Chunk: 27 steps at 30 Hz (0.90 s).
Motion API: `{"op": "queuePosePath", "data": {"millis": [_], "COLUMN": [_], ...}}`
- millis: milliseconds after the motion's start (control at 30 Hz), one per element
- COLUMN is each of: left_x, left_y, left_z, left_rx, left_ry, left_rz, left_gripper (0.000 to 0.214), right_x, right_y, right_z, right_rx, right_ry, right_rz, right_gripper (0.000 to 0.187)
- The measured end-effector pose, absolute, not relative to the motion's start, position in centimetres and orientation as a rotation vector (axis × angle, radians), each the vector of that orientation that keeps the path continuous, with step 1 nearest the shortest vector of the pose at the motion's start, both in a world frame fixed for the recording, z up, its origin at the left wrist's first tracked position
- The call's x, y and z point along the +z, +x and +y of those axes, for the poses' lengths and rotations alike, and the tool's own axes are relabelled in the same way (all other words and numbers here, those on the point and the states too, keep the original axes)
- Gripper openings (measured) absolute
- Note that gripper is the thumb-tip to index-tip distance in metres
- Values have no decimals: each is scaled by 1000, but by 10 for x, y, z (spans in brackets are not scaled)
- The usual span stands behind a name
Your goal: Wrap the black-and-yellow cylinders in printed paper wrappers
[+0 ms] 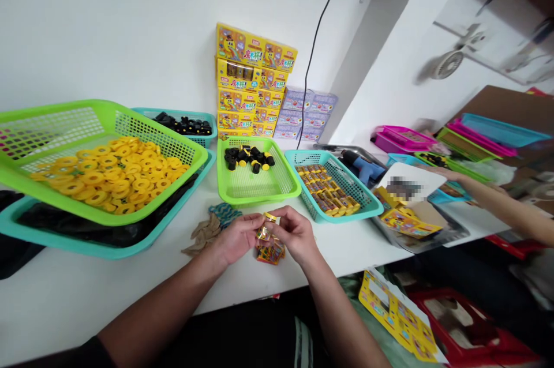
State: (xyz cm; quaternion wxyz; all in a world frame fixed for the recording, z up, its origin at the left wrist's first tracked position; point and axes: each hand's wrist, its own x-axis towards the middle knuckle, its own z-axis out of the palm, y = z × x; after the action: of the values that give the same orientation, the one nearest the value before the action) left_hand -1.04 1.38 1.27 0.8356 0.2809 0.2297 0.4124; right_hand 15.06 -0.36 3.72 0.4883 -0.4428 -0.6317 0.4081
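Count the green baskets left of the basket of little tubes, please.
2: one green basket at far left, holding yellow rings, and another green basket in the middle, holding black-and-yellow pieces. Any underneath would be hidden.

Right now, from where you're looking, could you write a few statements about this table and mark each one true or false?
1. The left hand and right hand hold one small yellow-topped item. True.
2. The yellow rings lie in a pink basket. False: they lie in a green basket.
3. The black and yellow pieces sit in another green basket. True.
4. The small patterned tubes are inside the purple boxes. False: they lie in a turquoise basket.
5. The yellow boxes are stacked against the wall. True.
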Motion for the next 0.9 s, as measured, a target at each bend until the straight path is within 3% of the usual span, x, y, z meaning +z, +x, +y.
{"op": "queuePosePath", "data": {"millis": [300, 500, 600, 767, 900], "left_x": [12, 5, 4, 12, 15], "left_y": [-12, -9, -7, -8, -8], "left_z": [14, 17, 18, 17, 15], "left_rx": [851, 826, 860, 979, 1002], "left_ry": [640, 563, 472, 410, 373], "left_rz": [498, 541, 520, 460, 457], "left_gripper": [22, 35, 27, 4, 10], "right_x": [41, 34, 24, 14, 9], "right_y": [160, 154, 148, 145, 145], "right_z": [-4, -7, -10, -11, -10], "right_rx": [987, 320, 21, 0, -117], "right_ry": [-1083, -1097, -1027, -1024, -1005], "right_rz": [-1728, -1832, -1991, -1963, -1933], "right_gripper": [27, 20, 19, 35, 33]}}
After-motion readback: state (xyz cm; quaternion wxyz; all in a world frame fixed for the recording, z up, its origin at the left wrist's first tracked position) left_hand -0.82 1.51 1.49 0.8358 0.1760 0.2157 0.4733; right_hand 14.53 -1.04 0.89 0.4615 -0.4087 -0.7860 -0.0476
